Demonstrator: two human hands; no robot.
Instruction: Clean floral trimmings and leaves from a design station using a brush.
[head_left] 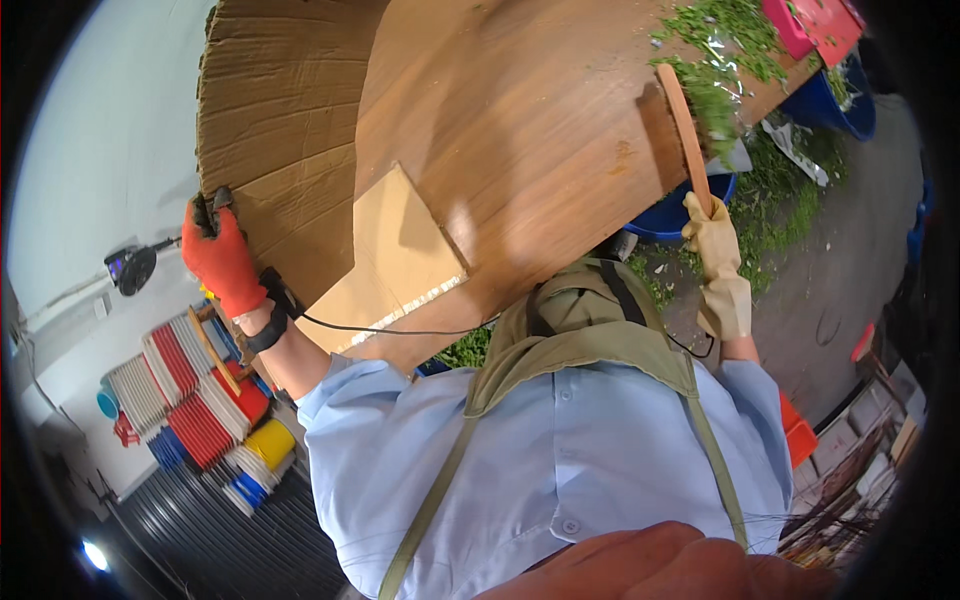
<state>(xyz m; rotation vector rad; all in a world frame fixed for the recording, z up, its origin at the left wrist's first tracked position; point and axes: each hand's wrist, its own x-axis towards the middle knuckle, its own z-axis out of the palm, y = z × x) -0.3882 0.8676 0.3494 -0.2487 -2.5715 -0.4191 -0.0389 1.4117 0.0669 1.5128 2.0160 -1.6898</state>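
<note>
My left hand [222, 255], in an orange glove with dark fingertips, is closed on the left edge of a big brown cardboard sheet [285, 120] on the table's left part. In a cream rubber glove, my right hand [713, 245] grips a long, wood-coloured hand brush [682, 125] by its near end. The brush reaches over the table's right edge; I cannot make out its bristles. Blurred green leaf cuttings [718, 125] lie right beside it. Below it, a blue tub [665, 217] is partly hidden by the table edge.
More green cuttings [800, 215] cover the floor right of the wooden table [520, 110]. A second blue tub [840, 100] and a pink-red container [820, 30] are at the far right. A paler cardboard piece [400, 250] lies near me. Stacked coloured crates [200, 400] stand at the left.
</note>
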